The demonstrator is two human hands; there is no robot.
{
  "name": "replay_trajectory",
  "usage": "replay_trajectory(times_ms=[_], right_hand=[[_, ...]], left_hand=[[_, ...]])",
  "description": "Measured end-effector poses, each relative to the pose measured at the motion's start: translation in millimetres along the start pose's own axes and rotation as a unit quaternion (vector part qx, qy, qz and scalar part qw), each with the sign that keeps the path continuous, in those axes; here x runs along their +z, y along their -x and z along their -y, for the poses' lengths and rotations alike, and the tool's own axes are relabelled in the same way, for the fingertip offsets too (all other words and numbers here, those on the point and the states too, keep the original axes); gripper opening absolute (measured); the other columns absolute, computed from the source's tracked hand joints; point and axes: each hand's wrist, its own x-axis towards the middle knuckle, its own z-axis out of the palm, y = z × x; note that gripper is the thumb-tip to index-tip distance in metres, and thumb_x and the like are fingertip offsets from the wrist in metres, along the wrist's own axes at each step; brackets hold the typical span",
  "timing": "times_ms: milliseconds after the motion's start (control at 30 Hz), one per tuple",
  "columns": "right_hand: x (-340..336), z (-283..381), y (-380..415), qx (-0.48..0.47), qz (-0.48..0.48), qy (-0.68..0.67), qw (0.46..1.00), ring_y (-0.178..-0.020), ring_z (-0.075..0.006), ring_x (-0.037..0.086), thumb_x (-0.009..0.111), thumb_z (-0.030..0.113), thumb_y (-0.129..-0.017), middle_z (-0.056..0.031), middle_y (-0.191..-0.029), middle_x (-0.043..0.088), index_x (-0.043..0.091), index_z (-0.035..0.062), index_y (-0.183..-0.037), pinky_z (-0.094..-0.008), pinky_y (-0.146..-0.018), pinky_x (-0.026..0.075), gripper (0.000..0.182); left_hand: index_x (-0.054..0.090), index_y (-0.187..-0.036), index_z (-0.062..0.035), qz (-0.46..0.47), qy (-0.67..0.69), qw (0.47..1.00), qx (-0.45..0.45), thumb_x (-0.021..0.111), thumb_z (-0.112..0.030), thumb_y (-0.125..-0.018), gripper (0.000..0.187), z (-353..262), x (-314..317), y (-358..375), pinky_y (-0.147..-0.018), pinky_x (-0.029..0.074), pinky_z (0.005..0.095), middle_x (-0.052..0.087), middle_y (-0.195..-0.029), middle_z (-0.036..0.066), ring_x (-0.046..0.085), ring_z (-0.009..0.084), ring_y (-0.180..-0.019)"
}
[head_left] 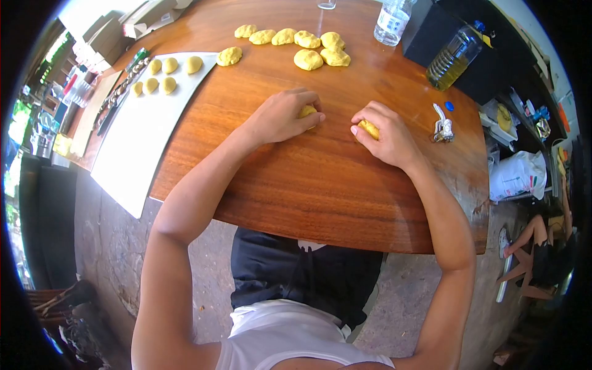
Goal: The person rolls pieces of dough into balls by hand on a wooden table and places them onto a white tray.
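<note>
My left hand (pixel 288 116) curls over a yellow dough piece (pixel 308 111) on the wooden table (pixel 265 185). To its right, my right hand (pixel 383 134) has its fingers round another yellow dough piece (pixel 369 128). The two hands are apart, and the fingers partly hide both pieces. Beyond them several rough yellow dough lumps (pixel 307 60) lie in two short rows, with one lump (pixel 229 57) off to the left. Several smoother dough balls (pixel 168 85) sit at the far end of a white tray (pixel 132 148).
A clear bottle (pixel 392 23) and a bottle of yellow liquid (pixel 453 58) stand at the back right. Nearer are a blue cap (pixel 449 106) and a white cord (pixel 442 126). Cardboard boxes (pixel 108 40) are back left. Another person's leg (pixel 531 237) shows at far right.
</note>
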Motion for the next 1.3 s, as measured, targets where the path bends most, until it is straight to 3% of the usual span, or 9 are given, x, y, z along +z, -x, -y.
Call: replay_trajectory(times_ms=[167,233,367,433,567,633,833,1300], right_hand=[[0,1,0,0.007,0.001,-0.003,1.0,-0.091,-0.0355,0.067,0.074,0.015,-0.092,-0.0151,-0.096,0.066,0.069,0.0021,-0.097,-0.043,-0.08,0.054,0.015],[0,1,0,0.01,0.003,-0.002,1.0,-0.09,-0.036,0.066,0.074,0.015,-0.092,-0.0149,-0.095,0.066,0.069,0.0026,-0.098,-0.043,-0.08,0.054,0.014],[0,0,0,0.003,0.001,0.0,1.0,-0.09,-0.0359,0.066,0.074,0.015,-0.093,-0.0148,-0.094,0.065,0.069,0.0028,-0.098,-0.043,-0.079,0.054,0.014],[0,0,1,-0.001,0.0,0.008,1.0,-0.09,-0.0355,0.066,0.074,0.015,-0.093,-0.0146,-0.094,0.066,0.068,0.0028,-0.098,-0.043,-0.079,0.054,0.015],[0,0,1,-0.003,-0.003,0.004,1.0,-0.089,-0.0349,0.066,0.074,0.015,-0.093,-0.0143,-0.094,0.066,0.068,0.0027,-0.097,-0.0428,-0.078,0.054,0.015],[-1,1,1,0.003,0.012,0.01,1.0,-0.09,-0.0308,0.066,0.073,0.012,-0.095,-0.012,-0.095,0.066,0.069,0.0019,-0.102,-0.0392,-0.082,0.053,0.013],[-1,-2,1,0.0,0.015,0.011,1.0,-0.091,-0.0301,0.067,0.073,0.013,-0.095,-0.0118,-0.097,0.066,0.069,0.0017,-0.103,-0.0391,-0.082,0.053,0.014],[-1,0,1,0.0,0.014,0.016,1.0,-0.09,-0.0296,0.067,0.073,0.014,-0.096,-0.0116,-0.096,0.066,0.069,0.0015,-0.104,-0.0384,-0.081,0.053,0.015]], left_hand=[[0.071,-0.105,-0.0032,0.0,-0.008,1.0,-0.001,0.071,-0.027,-0.097,0.025,1,2,1,-0.091,0.054,0.0443,0.072,-0.104,0.018,0.069,0.037,-0.102],[0.07,-0.103,-0.0037,-0.011,-0.007,1.0,0.008,0.07,-0.032,-0.097,0.029,2,3,1,-0.088,0.054,0.0483,0.072,-0.105,0.02,0.068,0.0403,-0.101],[0.071,-0.106,-0.0034,-0.008,-0.018,1.0,0.01,0.07,-0.027,-0.098,0.025,5,4,1,-0.09,0.054,0.0442,0.072,-0.105,0.018,0.069,0.0369,-0.103],[0.071,-0.105,-0.0041,-0.006,-0.009,1.0,0.009,0.069,-0.033,-0.097,0.03,6,5,1,-0.089,0.054,0.0488,0.072,-0.108,0.021,0.068,0.0412,-0.102],[0.071,-0.106,-0.0045,-0.004,-0.015,1.0,0.009,0.069,-0.034,-0.097,0.031,5,5,3,-0.09,0.054,0.0482,0.071,-0.108,0.02,0.068,0.0407,-0.104],[0.072,-0.107,-0.0045,-0.007,-0.02,1.0,0.016,0.069,-0.033,-0.097,0.031,6,6,3,-0.091,0.054,0.0476,0.071,-0.109,0.02,0.068,0.0401,-0.105],[0.071,-0.108,-0.0041,-0.007,-0.044,0.999,0.024,0.07,-0.027,-0.098,0.025,1,5,5,-0.092,0.054,0.0443,0.071,-0.107,0.018,0.068,0.0379,-0.104],[0.072,-0.11,-0.0052,0.001,-0.055,0.998,0.017,0.071,-0.028,-0.098,0.026,-3,2,8,-0.092,0.054,0.0457,0.07,-0.109,0.018,0.068,0.0384,-0.104]])
